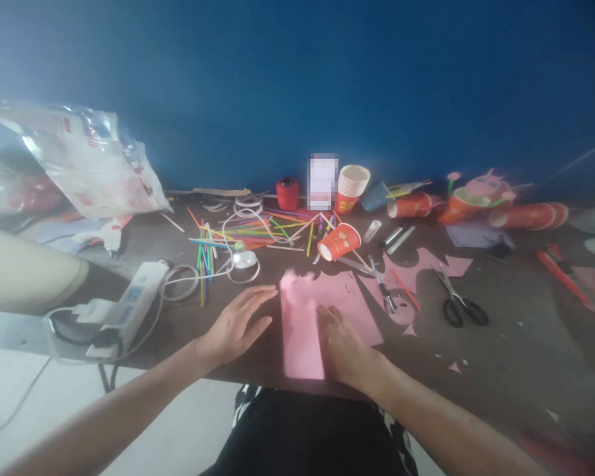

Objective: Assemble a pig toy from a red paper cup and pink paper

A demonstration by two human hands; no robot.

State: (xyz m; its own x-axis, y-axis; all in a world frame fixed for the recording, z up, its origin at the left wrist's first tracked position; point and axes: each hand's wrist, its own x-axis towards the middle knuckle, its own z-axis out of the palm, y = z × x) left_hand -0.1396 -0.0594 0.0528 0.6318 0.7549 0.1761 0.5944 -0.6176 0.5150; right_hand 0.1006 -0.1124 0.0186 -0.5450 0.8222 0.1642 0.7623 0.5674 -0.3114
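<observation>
A pink paper piece (pixel 302 337) with a wavy top edge lies in front of me, near the table's front edge. Beneath and behind it is a larger pink sheet (pixel 359 307). My right hand (pixel 344 344) is at the right edge of the front piece, fingers bent and gripping it; the thumb is hidden. To the left of the paper, my left hand (pixel 238 325) has its fingers stretched out and thumb apart, holding nothing. Right of the sheet lie black-handled scissors (pixel 459 301), a craft knife (pixel 384 284) and pink paper offcuts (pixel 419 264).
Colored sticks (pixel 258 231) are strewn behind the hands, beside a tipped red paper cup (pixel 340 242). A cup stack (pixel 353 188) stands near the blue wall. On the left are a power strip (pixel 136 304) with cables, a glue gun (pixel 110 231) and a plastic bag (pixel 89 158).
</observation>
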